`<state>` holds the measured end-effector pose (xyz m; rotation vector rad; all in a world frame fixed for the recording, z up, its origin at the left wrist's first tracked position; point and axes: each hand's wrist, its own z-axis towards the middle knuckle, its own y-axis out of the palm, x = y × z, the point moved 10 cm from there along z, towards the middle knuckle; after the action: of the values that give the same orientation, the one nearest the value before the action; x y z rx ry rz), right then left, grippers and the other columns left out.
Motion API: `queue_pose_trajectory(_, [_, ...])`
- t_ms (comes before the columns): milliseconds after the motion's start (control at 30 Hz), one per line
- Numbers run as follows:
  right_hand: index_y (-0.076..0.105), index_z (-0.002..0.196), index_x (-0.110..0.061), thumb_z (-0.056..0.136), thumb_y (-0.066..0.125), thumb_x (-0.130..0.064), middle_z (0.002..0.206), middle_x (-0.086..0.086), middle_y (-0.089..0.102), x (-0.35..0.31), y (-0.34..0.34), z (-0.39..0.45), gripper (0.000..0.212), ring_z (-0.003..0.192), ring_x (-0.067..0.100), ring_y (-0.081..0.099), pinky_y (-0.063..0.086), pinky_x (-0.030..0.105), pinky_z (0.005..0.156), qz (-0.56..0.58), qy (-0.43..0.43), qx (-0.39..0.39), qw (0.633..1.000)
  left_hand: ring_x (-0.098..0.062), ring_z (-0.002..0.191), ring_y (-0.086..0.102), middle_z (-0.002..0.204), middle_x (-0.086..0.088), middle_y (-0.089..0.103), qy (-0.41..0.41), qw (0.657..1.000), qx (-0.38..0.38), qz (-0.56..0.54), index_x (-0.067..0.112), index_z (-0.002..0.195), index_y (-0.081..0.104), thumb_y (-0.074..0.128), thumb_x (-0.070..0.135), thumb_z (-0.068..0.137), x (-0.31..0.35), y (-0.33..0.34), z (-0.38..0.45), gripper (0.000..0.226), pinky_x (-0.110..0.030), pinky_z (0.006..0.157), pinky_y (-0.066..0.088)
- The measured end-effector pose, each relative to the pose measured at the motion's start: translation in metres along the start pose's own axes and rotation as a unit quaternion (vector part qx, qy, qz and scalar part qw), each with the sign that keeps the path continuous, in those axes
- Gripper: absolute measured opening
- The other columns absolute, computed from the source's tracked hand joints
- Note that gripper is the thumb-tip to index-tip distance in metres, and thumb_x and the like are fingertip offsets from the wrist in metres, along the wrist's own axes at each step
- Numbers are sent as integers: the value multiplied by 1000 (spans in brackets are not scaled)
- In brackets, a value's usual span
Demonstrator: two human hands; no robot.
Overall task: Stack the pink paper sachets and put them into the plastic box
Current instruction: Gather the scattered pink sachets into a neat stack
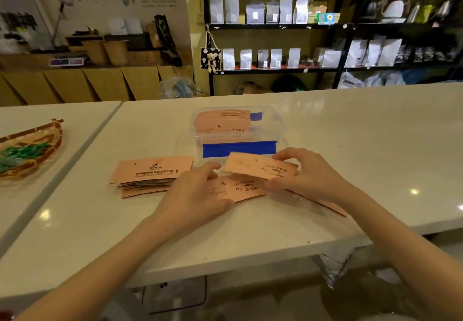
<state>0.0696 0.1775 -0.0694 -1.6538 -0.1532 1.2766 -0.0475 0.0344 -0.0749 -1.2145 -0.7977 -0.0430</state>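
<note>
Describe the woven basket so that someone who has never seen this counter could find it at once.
Start at the clear plastic box in the middle of the long white counter, then look far left, across the gap to the neighbouring table. The woven basket sits at that table's left edge. It is the only brown wicker thing there, and it holds green wrapped pieces rather than pink sachets.

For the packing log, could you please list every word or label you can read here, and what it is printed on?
"COFFEE": on the pink sachet held in the right hand.
"COFFEE": on the sachet under the left hand.
"COFFEE": on the front sachet in the plastic box.
Chinese lettering on the loose pile: too blurred to read.
Wall poster text and shelf bag labels: too small to read.
</note>
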Motion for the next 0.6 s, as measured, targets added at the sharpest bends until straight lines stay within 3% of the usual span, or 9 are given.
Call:
queue_pose_trajectory(133, [55,112,-33,63,75,-40,107,-12,57,-17,-13,6,53,100,8,52,42,14,73,59,-35,34,997,-6,98,53,114,11,60,10,998,20,-51,34,128,36,75,41,58,1,-24,-2,81,-21,82,42])
queue_pose_trajectory(333, [54,109,-35,67,72,-37,97,-25,53,-72,-19,18,46,89,-9,49,42,3,60,129,-120,55,983,6,79,49,93,29,49,30,995,68,-63,43,129,26,77,39,59,-10,-73,-5,86,-10,61,45])
queue_pose_trajectory(467, [55,117,-29,72,70,-31,99,-25,51,-103,1,34,48,89,-10,47,39,-5,61,141,-161,37,976,-2,96,44,105,21,52,19,994,93,-57,40,134,18,78,37,59,-37,-94,-2,96,-13,83,42])
queue_pose_trajectory(533, [53,121,-30,71,71,-33,108,-17,55,-115,15,42,52,91,-8,48,40,-4,62,138,-172,25,975,-2,99,41,108,17,54,16,993,100,-53,38,135,17,78,32,60,-51,-101,-1,97,-3,75,37])
queue_pose_trajectory(600, [51,122,-30,70,71,-37,117,-11,56,-125,30,49,56,93,-5,50,44,1,63,113,-185,20,976,0,102,39,109,17,55,7,993,104,-55,38,136,16,78,30,61,-67,-106,1,97,-2,74,33])
